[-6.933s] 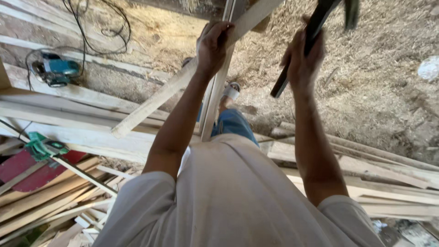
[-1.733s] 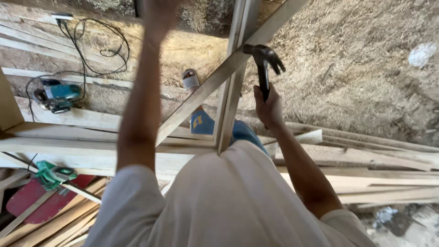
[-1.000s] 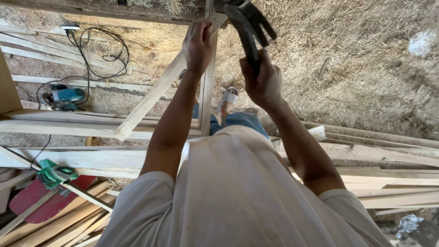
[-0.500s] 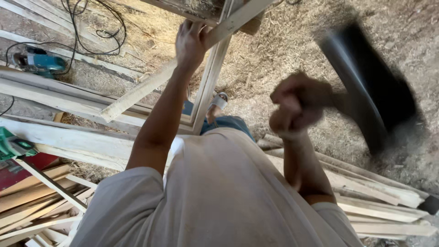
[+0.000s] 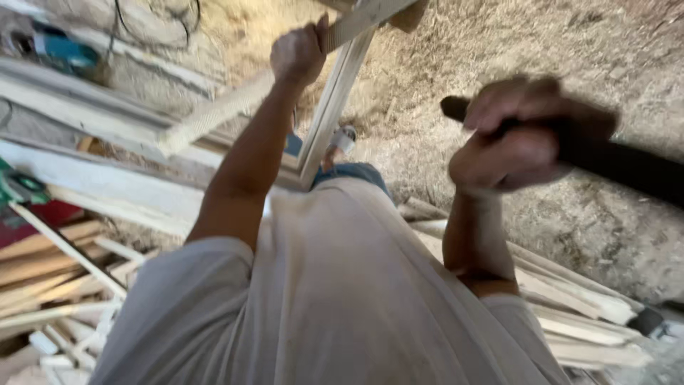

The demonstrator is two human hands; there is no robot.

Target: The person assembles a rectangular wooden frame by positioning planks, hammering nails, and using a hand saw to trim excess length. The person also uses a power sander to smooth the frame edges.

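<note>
Hammer swung nearer since earlier frame; my right hand [image 5: 509, 153] fists black-handled hammer [image 5: 613, 160], left hand [image 5: 299, 53] grips pale diagonal wooden batten [image 5: 221, 110]. Risk: glancing blow hits my fingers.

Bright daylight, soft shadows; the right hand [image 5: 514, 139] smeared, probably by motion blur.

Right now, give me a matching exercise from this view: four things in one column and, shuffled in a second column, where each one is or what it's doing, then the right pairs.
Column one:
1. left hand
2. right hand
3. teal power tool
4. pile of loose wooden slats

Column two:
A. lies on the ground, upper left
B. grips a pale wooden strip
C. stacked at lower left
D. closed around a dark handle, blurred

Pairs: 1-B, 2-D, 3-A, 4-C
</note>
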